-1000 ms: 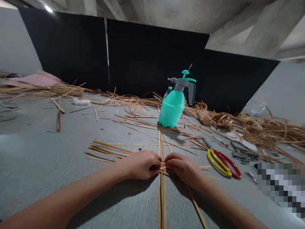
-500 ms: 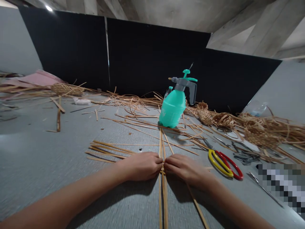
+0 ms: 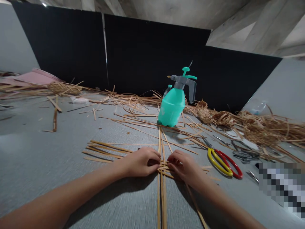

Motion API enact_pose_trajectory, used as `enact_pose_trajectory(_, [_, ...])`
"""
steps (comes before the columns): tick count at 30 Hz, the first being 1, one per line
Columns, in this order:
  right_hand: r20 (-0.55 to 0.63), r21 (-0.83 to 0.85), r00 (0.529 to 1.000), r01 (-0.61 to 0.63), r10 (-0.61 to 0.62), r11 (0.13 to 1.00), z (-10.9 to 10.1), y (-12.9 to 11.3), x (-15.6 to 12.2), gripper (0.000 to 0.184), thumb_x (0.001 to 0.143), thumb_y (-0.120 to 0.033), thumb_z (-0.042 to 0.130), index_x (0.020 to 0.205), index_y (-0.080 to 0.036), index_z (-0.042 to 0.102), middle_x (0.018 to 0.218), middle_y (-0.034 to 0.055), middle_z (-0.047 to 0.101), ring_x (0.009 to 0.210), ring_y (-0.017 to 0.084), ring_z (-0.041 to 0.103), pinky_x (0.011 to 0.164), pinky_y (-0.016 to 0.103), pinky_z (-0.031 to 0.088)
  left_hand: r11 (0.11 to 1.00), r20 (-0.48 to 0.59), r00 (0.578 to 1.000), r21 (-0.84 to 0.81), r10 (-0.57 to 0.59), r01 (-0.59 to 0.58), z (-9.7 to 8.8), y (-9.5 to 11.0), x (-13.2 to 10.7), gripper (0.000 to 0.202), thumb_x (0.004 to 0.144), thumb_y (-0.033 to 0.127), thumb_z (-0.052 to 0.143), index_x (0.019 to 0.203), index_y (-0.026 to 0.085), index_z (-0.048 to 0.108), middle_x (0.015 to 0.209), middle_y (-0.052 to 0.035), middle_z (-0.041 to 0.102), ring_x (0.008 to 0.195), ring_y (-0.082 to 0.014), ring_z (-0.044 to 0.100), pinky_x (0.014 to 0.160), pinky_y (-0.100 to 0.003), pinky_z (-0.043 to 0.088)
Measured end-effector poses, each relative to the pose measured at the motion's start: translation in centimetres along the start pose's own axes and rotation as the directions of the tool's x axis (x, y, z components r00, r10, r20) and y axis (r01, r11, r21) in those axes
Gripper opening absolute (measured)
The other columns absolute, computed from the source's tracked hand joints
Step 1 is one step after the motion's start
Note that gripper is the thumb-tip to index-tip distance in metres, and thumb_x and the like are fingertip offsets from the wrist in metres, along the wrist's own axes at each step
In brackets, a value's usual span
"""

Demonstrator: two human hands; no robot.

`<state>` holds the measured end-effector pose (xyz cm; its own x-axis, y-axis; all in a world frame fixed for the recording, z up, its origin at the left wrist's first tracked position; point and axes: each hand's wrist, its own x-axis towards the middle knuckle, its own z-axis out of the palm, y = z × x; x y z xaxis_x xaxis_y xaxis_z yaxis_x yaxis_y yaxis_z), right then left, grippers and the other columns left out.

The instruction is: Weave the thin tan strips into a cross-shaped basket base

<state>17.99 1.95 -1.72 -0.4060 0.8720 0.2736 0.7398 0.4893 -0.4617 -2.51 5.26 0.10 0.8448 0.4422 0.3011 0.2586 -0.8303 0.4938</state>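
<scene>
Long thin bamboo strips [image 3: 161,197] run toward me across the grey table [image 3: 47,159], crossed by shorter strips where a small woven patch [image 3: 164,165] sits. My left hand [image 3: 140,162] rests curled on the left side of that patch, fingertips pinching the crossing strips. My right hand [image 3: 184,165] is curled on the right side, its fingertips pressed on the same strips. The two hands sit a little apart with the weave showing between them.
A teal pump sprayer [image 3: 173,103] stands behind the weave. Red and yellow handled scissors [image 3: 222,160] lie to the right near other metal tools [image 3: 245,156]. Loose strips [image 3: 107,149] lie on the left; tangled strips and small baskets [image 3: 259,132] line the back.
My hands, which were touching over the strips half a second ago, have drawn slightly apart, and the woven crossing shows between them again. The view shifted a little.
</scene>
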Motion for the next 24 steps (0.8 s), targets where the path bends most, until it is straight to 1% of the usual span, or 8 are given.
enact_pose_trajectory(2, [0.006, 0.041, 0.998, -0.063, 0.063, 0.997, -0.1, -0.2, -0.3, 0.008, 0.083, -0.02, 0.051, 0.08, -0.017, 0.058, 0.076, 0.0038, 0.057, 0.068, 0.015, 0.053, 0.061, 0.028, 0.044, 0.994, -0.083, 0.991, -0.045, -0.101, 0.098, 0.4, -0.1, 0.1, 0.007, 0.078, 0.015, 0.059, 0.079, 0.013, 0.066, 0.083, -0.0056, 0.061, 0.078, -0.015, 0.056, 0.071, -0.025, 0.043])
enact_pose_trajectory(4, [0.005, 0.064, 0.996, -0.086, 0.086, 0.994, 0.1, -0.4, -0.4, 0.009, 0.083, -0.021, 0.05, 0.08, -0.017, 0.057, 0.076, 0.0033, 0.055, 0.068, 0.015, 0.052, 0.062, 0.028, 0.043, 0.977, -0.129, 0.97, -0.09, -0.204, 0.193, 0.8, 0.0, 0.3, 0.004, 0.074, 0.015, 0.064, 0.076, 0.012, 0.067, 0.08, -0.0044, 0.06, 0.075, -0.0142, 0.055, 0.068, -0.024, 0.043])
enact_pose_trajectory(7, [-0.029, 0.098, 0.994, -0.102, 0.105, 0.99, 0.6, -0.6, -0.4, 0.009, 0.083, -0.021, 0.05, 0.078, -0.018, 0.056, 0.075, 0.0027, 0.053, 0.068, 0.015, 0.051, 0.062, 0.028, 0.043, 0.936, -0.142, 0.931, -0.163, -0.336, 0.313, 1.2, 0.1, 0.5, 0.004, 0.068, 0.011, 0.068, 0.071, 0.011, 0.066, 0.074, -0.002, 0.059, 0.073, -0.0139, 0.055, 0.067, -0.023, 0.042])
enact_pose_trajectory(9, [-0.048, 0.104, 0.993, -0.105, 0.11, 0.989, 1.0, -0.7, -0.3, 0.009, 0.083, -0.022, 0.05, 0.077, -0.018, 0.054, 0.075, 0.0028, 0.052, 0.068, 0.016, 0.05, 0.062, 0.028, 0.043, 0.916, -0.136, 0.917, -0.203, -0.376, 0.346, 1.3, 0.1, 0.5, 0.005, 0.067, 0.011, 0.07, 0.069, 0.012, 0.065, 0.072, -0.0009, 0.059, 0.073, -0.0141, 0.055, 0.066, -0.023, 0.041])
enact_pose_trajectory(16, [-0.036, 0.087, 0.992, -0.117, 0.12, 0.989, 1.2, -0.6, -0.2, 0.006, 0.082, -0.02, 0.051, 0.076, -0.018, 0.051, 0.076, 0.0027, 0.052, 0.07, 0.017, 0.049, 0.064, 0.029, 0.042, 0.915, -0.157, 0.929, -0.291, -0.335, 0.28, 1.7, -0.4, 0.4, 0.012, 0.065, 0.009, 0.071, 0.06, 0.012, 0.06, 0.074, -0.0005, 0.059, 0.072, -0.0127, 0.054, 0.068, -0.022, 0.041])
enact_pose_trajectory(20, [-0.023, 0.089, 0.992, -0.126, 0.128, 0.988, 1.3, -0.5, 0.0, 0.006, 0.081, -0.017, 0.05, 0.075, -0.018, 0.049, 0.076, 0.0028, 0.052, 0.071, 0.017, 0.048, 0.065, 0.03, 0.041, 0.918, -0.159, 0.932, -0.287, -0.327, 0.274, 1.7, -0.4, 0.4, 0.013, 0.065, 0.007, 0.07, 0.059, 0.012, 0.06, 0.074, -0.0007, 0.059, 0.072, -0.0123, 0.054, 0.068, -0.022, 0.04])
enact_pose_trajectory(24, [-0.029, 0.104, 0.992, -0.117, 0.121, 0.988, 1.3, -0.4, -0.1, 0.007, 0.082, -0.018, 0.05, 0.075, -0.018, 0.05, 0.075, 0.0024, 0.052, 0.071, 0.016, 0.049, 0.064, 0.029, 0.041, 0.922, -0.151, 0.936, -0.279, -0.318, 0.269, 1.7, -0.4, 0.4, 0.011, 0.066, 0.008, 0.07, 0.06, 0.012, 0.061, 0.073, -0.0005, 0.059, 0.07, -0.012, 0.053, 0.065, -0.021, 0.04])
